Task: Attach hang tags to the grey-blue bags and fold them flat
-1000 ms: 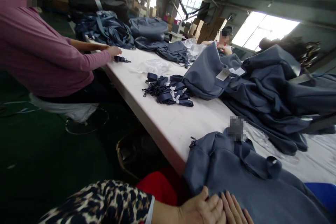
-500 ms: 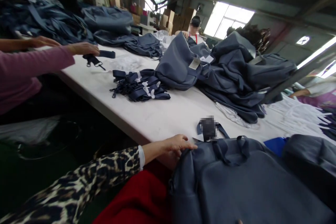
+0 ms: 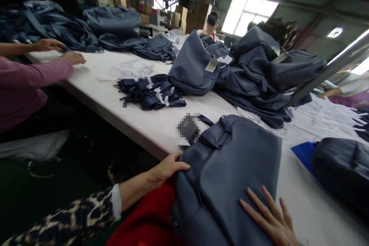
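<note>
A dark blue backpack (image 3: 242, 153) lies at the near edge of the white table, its top loop and strap pointing away from me. My left hand (image 3: 167, 170) grips its left edge, thumb on top and the other fingers hidden behind the fabric. On the front panel, my right hand (image 3: 273, 217) rests flat with fingers spread. A white tag and a blurred-out dark patch (image 3: 188, 127) sit by the top of the backpack.
Bundled dark straps (image 3: 152, 92) lie mid-table beside piled bags (image 3: 248, 73). At right are another dark bag (image 3: 343, 169), a blue sheet (image 3: 305, 153) and white strips (image 3: 328, 119). A co-worker's hands (image 3: 73, 57) are at left; another person (image 3: 211, 25) is behind.
The backpack has turned and shifted left, its top now angled differently. My right hand has come into view on its front. The co-worker's hands have drawn left, away from the strap spot.
</note>
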`<state>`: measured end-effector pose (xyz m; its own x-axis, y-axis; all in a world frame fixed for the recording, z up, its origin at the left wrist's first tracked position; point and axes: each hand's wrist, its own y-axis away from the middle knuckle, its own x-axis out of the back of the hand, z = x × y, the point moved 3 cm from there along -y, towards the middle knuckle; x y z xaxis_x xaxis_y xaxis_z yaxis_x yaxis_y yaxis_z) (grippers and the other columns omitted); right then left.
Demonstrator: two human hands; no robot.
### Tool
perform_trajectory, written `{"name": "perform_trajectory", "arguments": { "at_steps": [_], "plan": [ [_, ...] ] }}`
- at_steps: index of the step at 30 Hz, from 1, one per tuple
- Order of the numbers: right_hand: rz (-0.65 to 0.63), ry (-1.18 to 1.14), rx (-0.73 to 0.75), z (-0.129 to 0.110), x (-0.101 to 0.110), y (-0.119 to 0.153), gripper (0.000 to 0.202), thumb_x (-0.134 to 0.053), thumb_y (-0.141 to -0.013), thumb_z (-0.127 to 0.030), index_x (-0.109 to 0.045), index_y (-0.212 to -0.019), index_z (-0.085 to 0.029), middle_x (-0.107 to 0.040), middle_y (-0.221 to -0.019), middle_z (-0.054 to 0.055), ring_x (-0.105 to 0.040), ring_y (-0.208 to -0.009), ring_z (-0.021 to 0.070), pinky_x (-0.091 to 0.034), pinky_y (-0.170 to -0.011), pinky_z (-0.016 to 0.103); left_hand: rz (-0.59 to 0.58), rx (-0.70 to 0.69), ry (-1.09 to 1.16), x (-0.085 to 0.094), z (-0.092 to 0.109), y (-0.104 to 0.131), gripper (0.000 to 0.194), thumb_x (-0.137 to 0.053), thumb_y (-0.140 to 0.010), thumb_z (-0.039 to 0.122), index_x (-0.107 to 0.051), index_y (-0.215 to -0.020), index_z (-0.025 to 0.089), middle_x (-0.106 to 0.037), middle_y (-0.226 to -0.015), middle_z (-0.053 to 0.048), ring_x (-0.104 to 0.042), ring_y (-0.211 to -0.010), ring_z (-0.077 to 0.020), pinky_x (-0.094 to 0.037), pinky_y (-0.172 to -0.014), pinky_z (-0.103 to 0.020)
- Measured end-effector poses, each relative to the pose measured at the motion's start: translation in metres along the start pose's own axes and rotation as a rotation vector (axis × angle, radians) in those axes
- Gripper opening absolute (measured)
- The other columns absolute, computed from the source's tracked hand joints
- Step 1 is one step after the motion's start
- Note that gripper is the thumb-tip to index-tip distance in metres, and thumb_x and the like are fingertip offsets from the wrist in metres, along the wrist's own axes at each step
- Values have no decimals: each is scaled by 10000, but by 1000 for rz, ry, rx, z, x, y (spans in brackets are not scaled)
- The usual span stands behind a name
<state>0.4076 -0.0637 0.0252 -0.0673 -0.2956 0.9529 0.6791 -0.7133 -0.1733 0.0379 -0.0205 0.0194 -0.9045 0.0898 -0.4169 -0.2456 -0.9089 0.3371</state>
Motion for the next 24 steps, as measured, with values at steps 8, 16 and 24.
{"name": "perform_trajectory", "arguments": {
  "at_steps": [8,16,24],
  "plan": [
    [-148,-26,-131,129,-5,-78,554,-209,-980,-195,-648,-1306,-287,-604,-1364,129,-515,-1292,386,-441,-967,596,129,-173,-178,-47,-6,-59,468,-758,-641,188,-690,-1093,86,-723,-1100,-122,-651,-1005,-270,-511,-903,-369],
    [-132,-228,-198,-25,43,-127,726,-560,-879,-611,-465,-1448,-171,-492,-1453,199,-550,-1251,365,-509,-959,494,-17,-181,-31,-69,-20,-67,548,-705,-784,523,-682,-1136,103,-720,-1114,-126,-664,-1039,-265,-507,-946,-379],
    [-31,-152,-213,-51,29,-124,389,-352,-998,-400,-645,-1004,-145,-580,-1333,238,-646,-1102,333,-523,-883,452,27,-186,-188,-51,-29,-47,332,-566,-901,388,-634,-1057,103,-696,-937,-95,-664,-814,-203,-561,-734,-344]
  ]
}}
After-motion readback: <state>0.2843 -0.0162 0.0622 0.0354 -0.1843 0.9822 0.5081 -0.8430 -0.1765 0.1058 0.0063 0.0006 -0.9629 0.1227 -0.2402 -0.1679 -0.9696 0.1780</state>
